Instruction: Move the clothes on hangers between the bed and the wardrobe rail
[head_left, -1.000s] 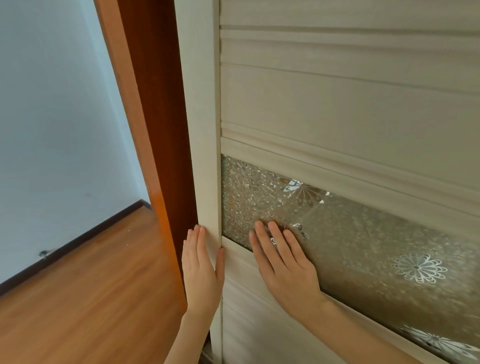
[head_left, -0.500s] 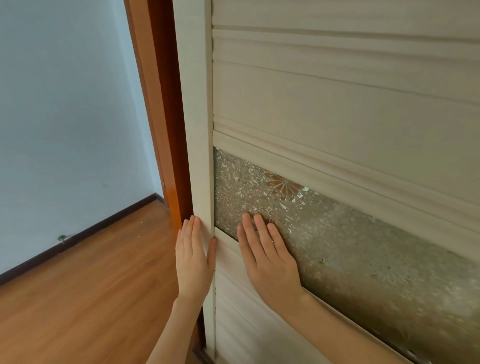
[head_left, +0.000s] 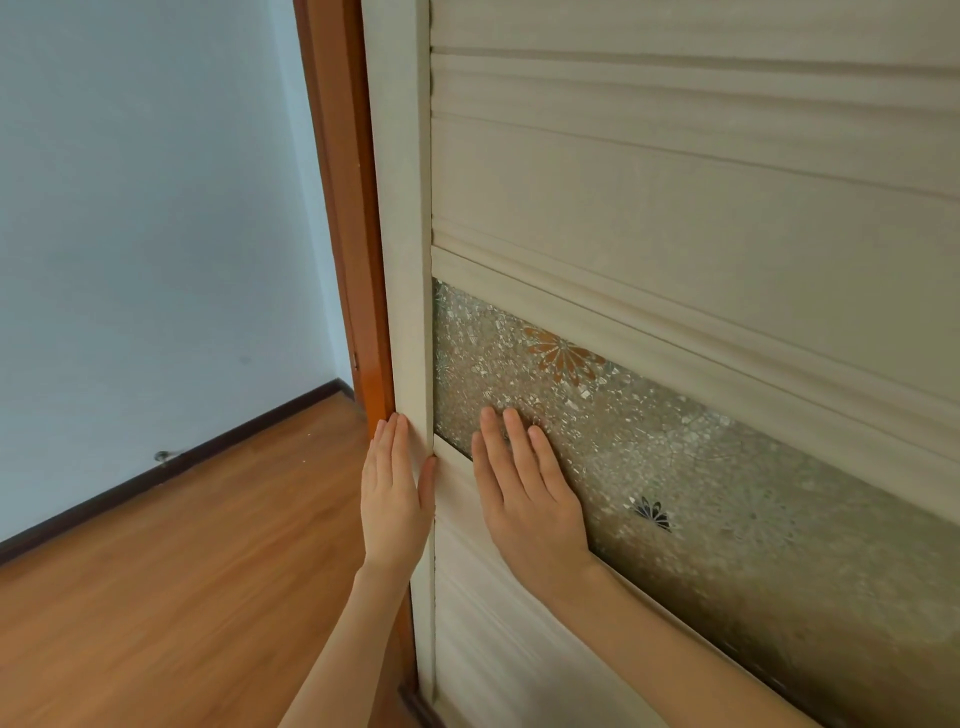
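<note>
At the door (head_left: 675, 182), 2 hands lay flat and held nothing: left hand (head_left: 392, 499) on its edge, right hand (head_left: 530, 499) on the glass (head_left: 727, 467). No clothes showed. Sliding it well meant pushing the edge, going soft on the glass.

The wooden floor (head_left: 156, 597), orange-brown planks, fills the near left. A dark skirting board (head_left: 218, 448) edges it along the foot of the pale wall (head_left: 156, 208), running to the far corner by the wardrobe's orange-brown frame (head_left: 353, 208). One small dark thing (head_left: 163, 457) sits against the skirting (too small to tell what). On the right, the cream wardrobe door (head_left: 675, 208) rises from the floor. The left hand (head_left: 395, 499) lies flat along its left edge, and the right hand (head_left: 530, 499) lies flat across its patterned glass band (head_left: 727, 493).
</note>
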